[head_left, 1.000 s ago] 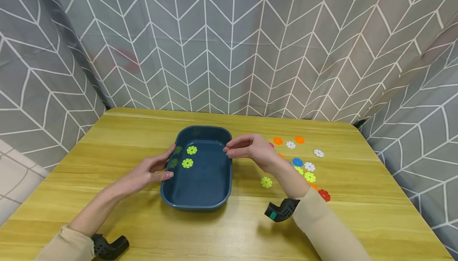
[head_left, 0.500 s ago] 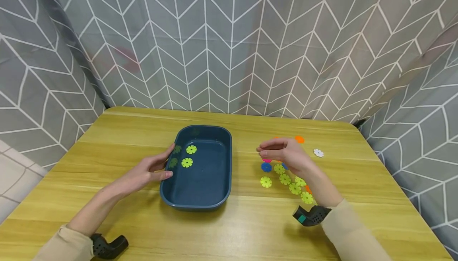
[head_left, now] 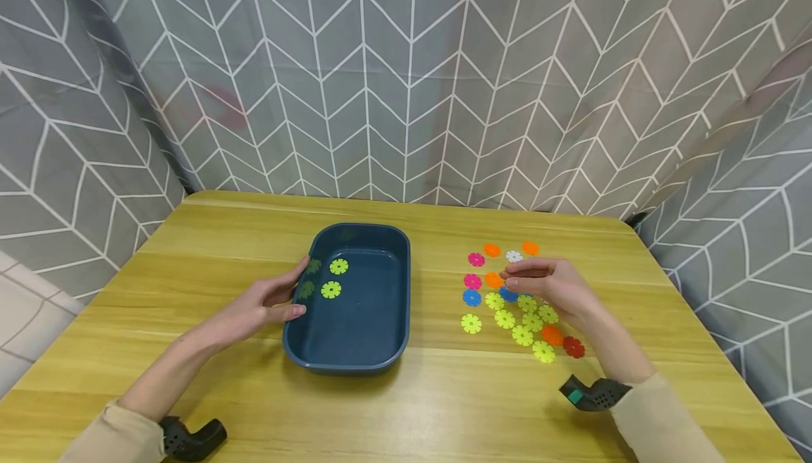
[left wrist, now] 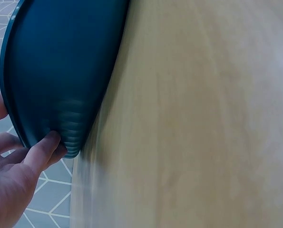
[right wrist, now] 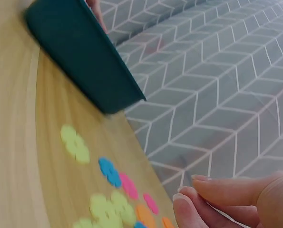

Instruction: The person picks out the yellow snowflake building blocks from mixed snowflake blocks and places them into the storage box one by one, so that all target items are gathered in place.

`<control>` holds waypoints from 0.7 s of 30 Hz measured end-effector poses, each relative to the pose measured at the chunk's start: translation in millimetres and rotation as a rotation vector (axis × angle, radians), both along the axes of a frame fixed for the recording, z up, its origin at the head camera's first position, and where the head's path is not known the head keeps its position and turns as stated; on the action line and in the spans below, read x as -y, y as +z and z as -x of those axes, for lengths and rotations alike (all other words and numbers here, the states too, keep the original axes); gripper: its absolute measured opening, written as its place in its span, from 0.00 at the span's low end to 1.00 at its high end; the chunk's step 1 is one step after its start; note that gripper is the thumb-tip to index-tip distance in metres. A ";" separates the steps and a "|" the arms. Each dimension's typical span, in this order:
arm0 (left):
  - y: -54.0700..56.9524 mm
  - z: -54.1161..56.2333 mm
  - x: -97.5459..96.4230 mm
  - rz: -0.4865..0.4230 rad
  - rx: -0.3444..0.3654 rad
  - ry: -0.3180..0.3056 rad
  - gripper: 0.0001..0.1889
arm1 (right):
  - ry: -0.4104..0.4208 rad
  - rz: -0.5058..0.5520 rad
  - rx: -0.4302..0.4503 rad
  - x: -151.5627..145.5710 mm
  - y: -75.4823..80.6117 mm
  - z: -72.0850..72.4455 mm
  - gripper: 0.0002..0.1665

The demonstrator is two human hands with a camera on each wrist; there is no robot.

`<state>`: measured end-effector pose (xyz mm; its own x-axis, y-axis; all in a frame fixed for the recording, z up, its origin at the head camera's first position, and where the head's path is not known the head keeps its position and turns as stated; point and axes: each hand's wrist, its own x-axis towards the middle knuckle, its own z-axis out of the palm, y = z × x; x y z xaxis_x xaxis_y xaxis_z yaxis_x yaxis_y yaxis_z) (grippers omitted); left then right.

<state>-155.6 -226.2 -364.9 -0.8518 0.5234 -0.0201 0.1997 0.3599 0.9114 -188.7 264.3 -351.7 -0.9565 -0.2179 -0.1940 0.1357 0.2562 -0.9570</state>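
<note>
In the head view, my left hand [head_left: 263,301] grips the left side of a dark blue plastic basin [head_left: 345,361], thumb over its rim and fingers along the outer wall. Two yellow-green notched plastic discs lie inside, such as the lower disc [head_left: 330,289]; their reflections show on the basin's left wall. My right hand [head_left: 558,287] hovers over a spread of similar discs, fingers loosely bent and thumb near the fingertips, with nothing visible between them. Below its fingertips are an orange disc [head_left: 493,280] and a blue disc [head_left: 509,294]; the hand hides some discs behind it.
Loose discs lie right of the basin on the wooden table [head_left: 406,421]: several yellow-green ones, pink discs such as the pink disc [head_left: 472,281], a red disc [head_left: 574,347] and a white disc [head_left: 514,256]. A grey patterned curtain [head_left: 406,82] hangs behind the table's far edge.
My right hand has moved right, from the basin's right rim to over the loose discs, uncovering several of them. My left hand and the basin stay in place.
</note>
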 end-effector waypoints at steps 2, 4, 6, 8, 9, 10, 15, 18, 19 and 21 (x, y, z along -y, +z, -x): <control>-0.2 -0.4 0.8 -0.002 0.001 0.000 0.42 | -0.007 0.015 0.008 -6.0 -2.4 -0.6 0.24; 0.0 -0.8 1.4 -0.002 -0.004 -0.004 0.42 | -0.011 0.016 0.015 -10.7 -5.0 -0.8 0.24; 0.0 -1.1 1.5 0.001 -0.004 0.000 0.42 | -0.022 -0.005 0.024 -14.1 -7.4 -1.3 0.24; -0.3 -1.2 1.4 0.003 -0.004 0.000 0.42 | -0.022 -0.042 0.028 -17.1 -10.1 -1.9 0.26; -0.4 -1.3 1.3 0.006 -0.004 0.003 0.42 | -0.024 -0.064 0.030 -18.3 -11.2 -2.3 0.26; -0.7 -1.3 1.3 0.008 -0.002 0.005 0.42 | -0.029 -0.086 0.029 -19.4 -12.2 -2.7 0.27; -0.8 -1.4 0.7 -0.001 0.002 0.005 0.42 | -0.031 -0.103 -0.004 -24.0 -16.9 -4.4 0.28; -0.6 -1.4 0.4 -0.007 0.005 0.003 0.42 | -0.031 -0.111 -0.025 -28.2 -19.0 -5.8 0.28; -0.6 -1.3 0.5 -0.008 0.006 0.002 0.42 | -0.031 -0.116 -0.032 -29.9 -19.7 -6.5 0.28; 0.0 -1.5 0.4 -0.005 0.001 0.001 0.42 | -0.034 -0.138 -0.043 -33.6 -20.7 -7.7 0.28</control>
